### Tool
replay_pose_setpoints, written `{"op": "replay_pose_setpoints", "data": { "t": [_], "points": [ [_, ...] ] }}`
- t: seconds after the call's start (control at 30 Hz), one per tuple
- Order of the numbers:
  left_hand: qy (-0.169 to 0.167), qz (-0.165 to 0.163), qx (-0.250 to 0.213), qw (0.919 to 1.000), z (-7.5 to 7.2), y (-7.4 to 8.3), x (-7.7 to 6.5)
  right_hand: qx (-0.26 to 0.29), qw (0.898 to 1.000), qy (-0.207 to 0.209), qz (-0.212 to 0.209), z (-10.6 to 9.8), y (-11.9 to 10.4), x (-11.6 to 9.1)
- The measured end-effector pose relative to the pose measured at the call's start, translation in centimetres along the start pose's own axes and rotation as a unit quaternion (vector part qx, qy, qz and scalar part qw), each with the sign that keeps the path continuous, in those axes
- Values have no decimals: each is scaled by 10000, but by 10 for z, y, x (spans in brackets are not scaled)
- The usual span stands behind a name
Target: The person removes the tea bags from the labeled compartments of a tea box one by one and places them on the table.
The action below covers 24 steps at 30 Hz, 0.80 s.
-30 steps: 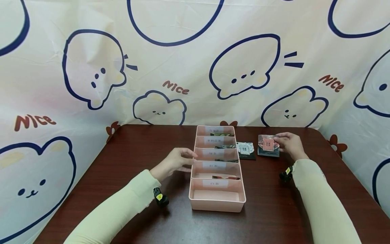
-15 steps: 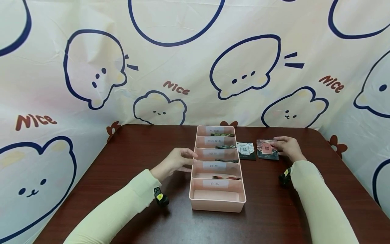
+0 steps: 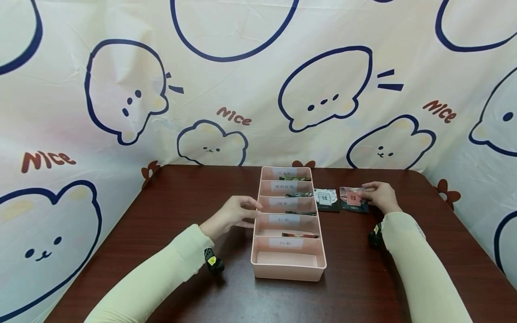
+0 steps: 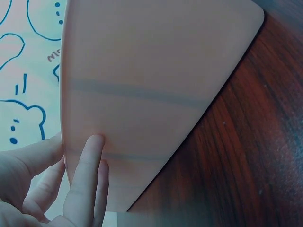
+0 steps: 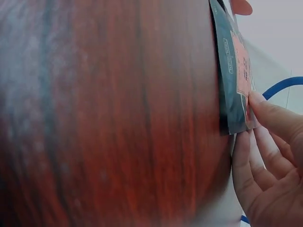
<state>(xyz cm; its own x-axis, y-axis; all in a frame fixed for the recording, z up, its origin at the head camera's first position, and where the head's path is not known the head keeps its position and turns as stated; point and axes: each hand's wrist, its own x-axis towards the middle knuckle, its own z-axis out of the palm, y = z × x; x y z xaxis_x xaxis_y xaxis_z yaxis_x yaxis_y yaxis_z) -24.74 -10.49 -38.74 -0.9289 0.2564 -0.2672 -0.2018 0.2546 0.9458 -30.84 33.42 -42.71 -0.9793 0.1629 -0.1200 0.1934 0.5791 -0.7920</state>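
Observation:
In the head view, a pink divided box (image 3: 288, 272) with labelled compartments stands mid-table. My left hand (image 3: 232, 215) is at its left side. In the left wrist view, some fingertips (image 4: 96, 141) lie against the outer wall while others reach the rim, so the hand lightly grips the edge. My right hand (image 3: 381, 197) pinches the right edge of a tea bag packet (image 3: 350, 197) with a pink label, thumb on top, fingers at its edge. The right wrist view shows this tea bag packet (image 5: 239, 80) low at the tabletop. A dark packet with a white-green top (image 3: 326, 197) lies between it and the box.
Packets stand in several compartments, such as a green one (image 3: 295, 178) at the back and a red one (image 3: 300, 235) nearer the front. The nearest compartment (image 3: 287, 258) shows its bare floor. A patterned cloth (image 3: 258, 89) hangs behind the dark wooden table (image 3: 194, 188).
My right hand has brought the pink-labelled tea bag packet slightly down and left, level beside the other packet. The left hand and the box have stayed in place.

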Motion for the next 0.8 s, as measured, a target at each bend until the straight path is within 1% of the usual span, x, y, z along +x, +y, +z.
{"op": "replay_pose_setpoints", "data": {
  "t": [0.37,0.8],
  "points": [
    [-79,21,13,10000,0,-2,1,-211,9997,84,-45,4,4,4],
    [-27,2,22,10000,1,0,0,-524,9985,145,-58,7,4,6]
  ]
}}
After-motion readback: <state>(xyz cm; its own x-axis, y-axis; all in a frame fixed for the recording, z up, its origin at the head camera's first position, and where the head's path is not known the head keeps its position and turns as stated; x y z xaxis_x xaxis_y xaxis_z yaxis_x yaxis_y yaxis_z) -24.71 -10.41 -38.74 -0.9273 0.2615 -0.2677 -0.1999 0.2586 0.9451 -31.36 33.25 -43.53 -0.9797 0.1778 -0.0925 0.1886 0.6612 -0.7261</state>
